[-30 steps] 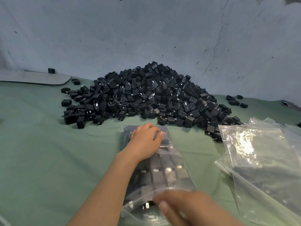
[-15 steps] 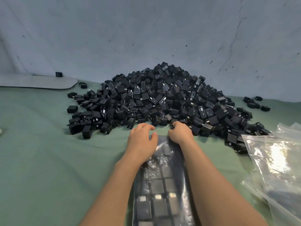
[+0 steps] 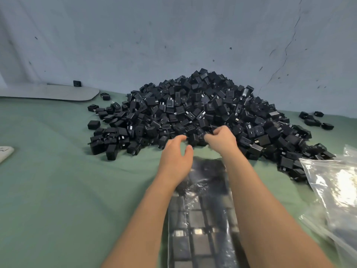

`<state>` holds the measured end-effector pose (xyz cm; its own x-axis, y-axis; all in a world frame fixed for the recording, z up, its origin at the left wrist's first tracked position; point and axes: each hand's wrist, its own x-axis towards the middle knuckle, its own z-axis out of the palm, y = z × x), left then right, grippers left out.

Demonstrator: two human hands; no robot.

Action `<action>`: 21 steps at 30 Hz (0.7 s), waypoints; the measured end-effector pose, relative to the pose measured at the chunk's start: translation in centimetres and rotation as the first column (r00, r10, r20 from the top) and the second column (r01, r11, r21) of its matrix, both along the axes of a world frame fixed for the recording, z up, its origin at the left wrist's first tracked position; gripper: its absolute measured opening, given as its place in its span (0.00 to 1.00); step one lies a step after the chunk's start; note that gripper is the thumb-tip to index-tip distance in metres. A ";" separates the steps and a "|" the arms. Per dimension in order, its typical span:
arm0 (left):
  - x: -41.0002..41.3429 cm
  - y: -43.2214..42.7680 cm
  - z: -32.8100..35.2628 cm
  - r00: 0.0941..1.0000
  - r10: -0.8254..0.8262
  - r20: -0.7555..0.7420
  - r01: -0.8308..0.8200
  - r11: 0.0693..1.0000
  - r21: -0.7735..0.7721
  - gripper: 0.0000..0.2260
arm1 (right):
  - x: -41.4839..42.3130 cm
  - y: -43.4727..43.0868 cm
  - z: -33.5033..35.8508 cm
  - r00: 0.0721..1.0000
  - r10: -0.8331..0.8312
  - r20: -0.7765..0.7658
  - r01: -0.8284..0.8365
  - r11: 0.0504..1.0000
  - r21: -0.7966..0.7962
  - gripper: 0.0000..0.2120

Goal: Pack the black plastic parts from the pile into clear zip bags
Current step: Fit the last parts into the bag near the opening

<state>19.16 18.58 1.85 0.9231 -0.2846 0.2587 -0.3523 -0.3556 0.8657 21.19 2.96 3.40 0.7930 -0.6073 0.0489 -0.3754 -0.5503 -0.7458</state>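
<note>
Whereas half a second ago both hands pressed on the far end of the filled bag (image 3: 201,219), they have now lifted off it and gone forward to the pile (image 3: 202,113) of black parts, which is heaped toward the far edge of the bench (image 3: 58,190). I take it that the flattening is done and another pick-up is starting, whether to top up this bag or begin the next. The left hand (image 3: 175,159) hovers above the bag's far end, released, fingers loosely bent and holding nothing. The right hand (image 3: 220,139) is curled in among the parts at the pile's near foot; whether it has one yet I cannot tell. The bag lies flat, its long axis running from the near edge straight away toward the pile, the parts inside in tidy rows. Empty bags (image 3: 332,182) lie at the right edge
</note>
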 end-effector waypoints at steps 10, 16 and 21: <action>-4.6 4.0 3.2 0.982 -0.089 -0.168 0.022 0.931 -0.365 0.04 | -12.3 7.3 4.5 0.906 0.313 0.286 -0.358 0.926 0.122 0.04; -8.7 5.5 3.5 0.962 -0.151 -0.228 0.108 0.975 -0.193 0.14 | -19.9 10.0 1.8 0.802 0.563 0.201 -0.510 0.820 -0.261 0.09; -12.7 6.4 2.2 0.984 -0.174 -0.046 0.174 0.985 0.012 0.15 | -24.5 9.4 0.1 0.906 0.309 0.290 -0.277 0.949 -0.147 0.17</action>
<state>6.42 24.96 4.05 0.8698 -0.4455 0.2122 -0.3706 -0.3059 0.8770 -3.34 12.40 3.46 0.8710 -0.3286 0.3652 0.0517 -0.6779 -0.7333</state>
